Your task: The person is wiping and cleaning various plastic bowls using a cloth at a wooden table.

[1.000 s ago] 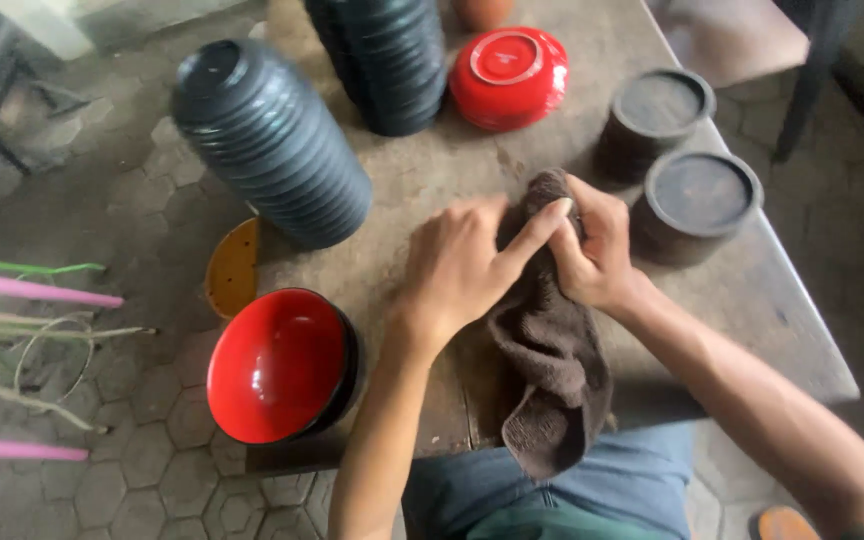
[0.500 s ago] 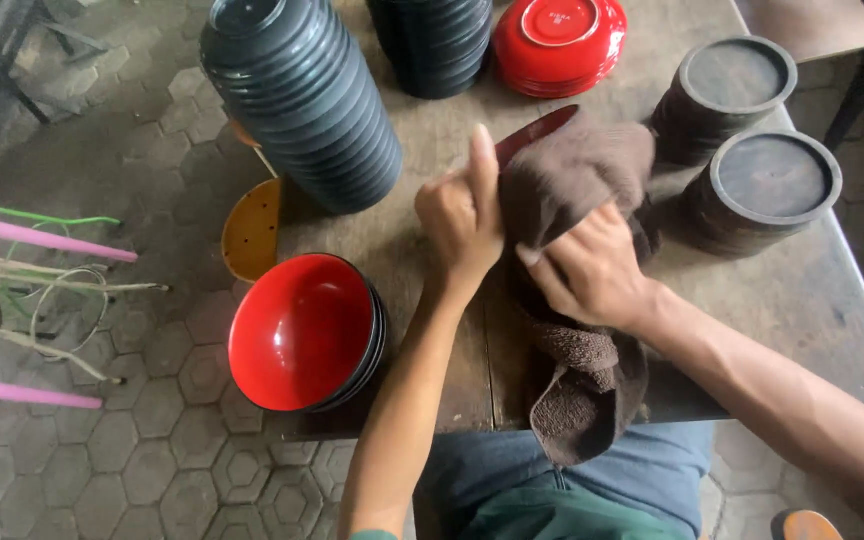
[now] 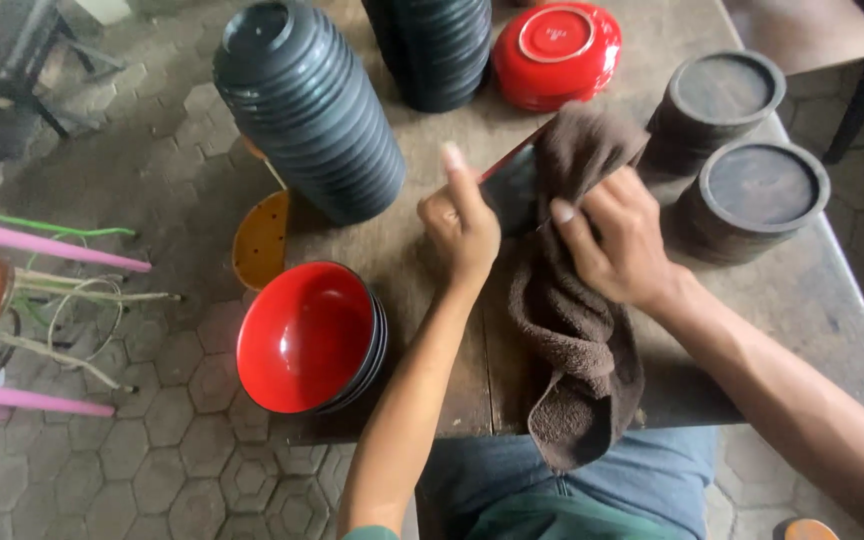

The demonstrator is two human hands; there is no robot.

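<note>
Black bowl with a red rim (image 3: 512, 185) held tilted on edge between both hands over the worn wooden surface (image 3: 822, 300), rim running up-right. Left hand (image 3: 460, 222) grips its left side, index finger straight up; right hand (image 3: 617, 235) sits just right of it, clenched on the brown terry cloth (image 3: 577, 340) pressed over the bowl, the rest hanging off the near edge. Stack of red-lined bowls (image 3: 307, 340) lies near the left forearm, the left hand nearer.

Left hand (image 3: 460, 225), right hand (image 3: 614, 238) clenched
</note>
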